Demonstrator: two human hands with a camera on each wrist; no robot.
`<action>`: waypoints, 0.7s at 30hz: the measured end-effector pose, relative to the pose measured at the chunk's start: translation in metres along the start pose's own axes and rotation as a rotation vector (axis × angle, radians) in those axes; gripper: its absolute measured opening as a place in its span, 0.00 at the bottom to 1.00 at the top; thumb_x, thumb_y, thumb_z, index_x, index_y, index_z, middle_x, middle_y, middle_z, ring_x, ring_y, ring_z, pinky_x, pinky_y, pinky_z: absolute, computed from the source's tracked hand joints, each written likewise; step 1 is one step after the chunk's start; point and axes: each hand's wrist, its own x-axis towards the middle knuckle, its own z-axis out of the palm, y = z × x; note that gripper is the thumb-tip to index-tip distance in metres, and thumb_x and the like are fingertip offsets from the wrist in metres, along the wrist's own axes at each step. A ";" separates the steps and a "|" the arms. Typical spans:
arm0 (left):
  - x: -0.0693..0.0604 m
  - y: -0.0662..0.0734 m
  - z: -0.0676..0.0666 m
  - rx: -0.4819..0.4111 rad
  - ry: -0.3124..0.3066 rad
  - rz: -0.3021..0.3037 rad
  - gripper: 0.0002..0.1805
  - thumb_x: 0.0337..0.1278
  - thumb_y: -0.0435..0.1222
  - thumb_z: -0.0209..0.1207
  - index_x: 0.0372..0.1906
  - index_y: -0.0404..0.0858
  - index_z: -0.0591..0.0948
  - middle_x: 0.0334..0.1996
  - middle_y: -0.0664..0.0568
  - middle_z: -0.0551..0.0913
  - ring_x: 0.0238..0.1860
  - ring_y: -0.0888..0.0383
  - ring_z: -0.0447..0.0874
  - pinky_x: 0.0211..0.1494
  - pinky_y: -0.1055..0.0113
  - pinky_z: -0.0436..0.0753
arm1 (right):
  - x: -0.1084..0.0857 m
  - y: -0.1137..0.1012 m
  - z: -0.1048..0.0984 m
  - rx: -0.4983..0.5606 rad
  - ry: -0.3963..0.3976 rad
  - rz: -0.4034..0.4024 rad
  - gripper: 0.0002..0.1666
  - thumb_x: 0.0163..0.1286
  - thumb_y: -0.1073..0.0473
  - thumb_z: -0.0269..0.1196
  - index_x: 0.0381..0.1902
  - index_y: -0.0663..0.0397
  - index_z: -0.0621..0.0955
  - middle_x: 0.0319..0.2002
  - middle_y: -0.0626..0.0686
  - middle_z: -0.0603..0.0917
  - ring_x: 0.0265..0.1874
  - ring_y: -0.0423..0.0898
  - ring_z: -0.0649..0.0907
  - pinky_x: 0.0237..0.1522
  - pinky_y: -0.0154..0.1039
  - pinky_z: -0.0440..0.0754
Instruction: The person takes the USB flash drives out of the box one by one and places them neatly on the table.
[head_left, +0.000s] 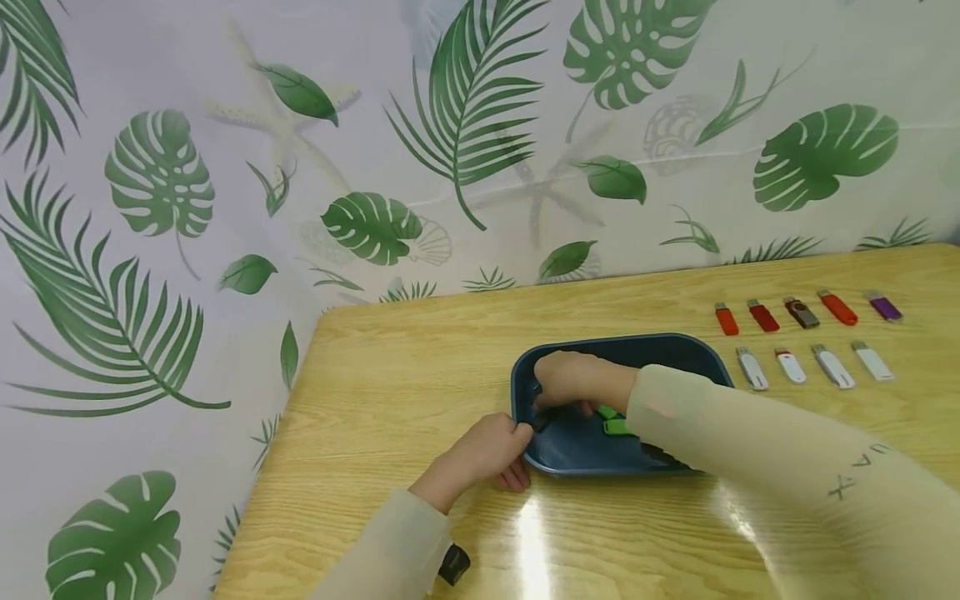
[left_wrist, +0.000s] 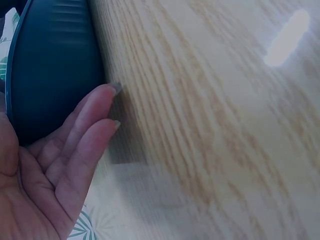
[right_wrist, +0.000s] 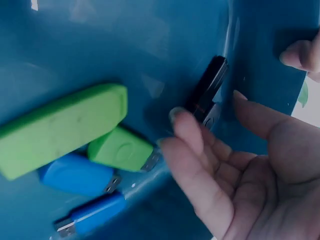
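The left hand (head_left: 483, 450) pinches the blue tray (head_left: 573, 454) at its left rim. Inside that end lies a black USB stick (right_wrist: 209, 85), the right hand (head_left: 577, 379) beside it, thumb and fingers apart. Green sticks (head_left: 617, 427) lie mid-tray.

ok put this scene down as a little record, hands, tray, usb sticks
left hand: grips the tray's near left corner
right hand: inside the tray, beside a black stick
tray: dark blue, on the wooden table
also in tray: green sticks, blue sticks
back row right of tray: five usb sticks, mostly red, one purple
front row: four white or grey usb sticks
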 end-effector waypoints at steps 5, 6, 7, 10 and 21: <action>-0.001 0.000 0.000 0.003 0.006 -0.001 0.25 0.62 0.40 0.40 0.19 0.33 0.81 0.14 0.47 0.83 0.16 0.53 0.83 0.22 0.61 0.82 | 0.004 -0.005 0.002 -0.056 0.017 0.007 0.16 0.63 0.49 0.62 0.25 0.56 0.77 0.21 0.54 0.81 0.16 0.51 0.85 0.16 0.40 0.79; 0.000 0.000 0.000 0.004 0.006 0.003 0.25 0.62 0.40 0.40 0.19 0.33 0.81 0.14 0.47 0.83 0.16 0.53 0.83 0.22 0.61 0.82 | 0.005 -0.005 0.002 -0.067 0.019 0.012 0.16 0.63 0.49 0.63 0.25 0.55 0.77 0.23 0.54 0.81 0.15 0.51 0.84 0.16 0.40 0.79; 0.000 0.000 0.000 0.003 0.006 0.007 0.25 0.62 0.40 0.40 0.19 0.33 0.81 0.14 0.47 0.83 0.16 0.54 0.83 0.22 0.62 0.82 | 0.005 -0.004 0.003 -0.077 0.017 0.017 0.16 0.62 0.49 0.63 0.25 0.55 0.77 0.24 0.53 0.80 0.15 0.50 0.84 0.16 0.40 0.79; 0.000 0.000 0.001 0.007 0.004 0.015 0.25 0.62 0.41 0.40 0.20 0.33 0.81 0.13 0.47 0.82 0.16 0.54 0.83 0.21 0.62 0.81 | 0.006 -0.002 0.005 -0.101 -0.001 0.033 0.13 0.61 0.52 0.64 0.25 0.55 0.77 0.27 0.54 0.79 0.14 0.48 0.83 0.16 0.39 0.79; -0.002 -0.001 0.001 -0.008 0.014 0.019 0.24 0.62 0.40 0.40 0.21 0.32 0.80 0.13 0.47 0.82 0.16 0.53 0.83 0.21 0.61 0.81 | 0.008 0.002 0.008 -0.104 -0.036 0.024 0.05 0.59 0.63 0.63 0.27 0.56 0.77 0.26 0.54 0.79 0.18 0.47 0.84 0.18 0.37 0.80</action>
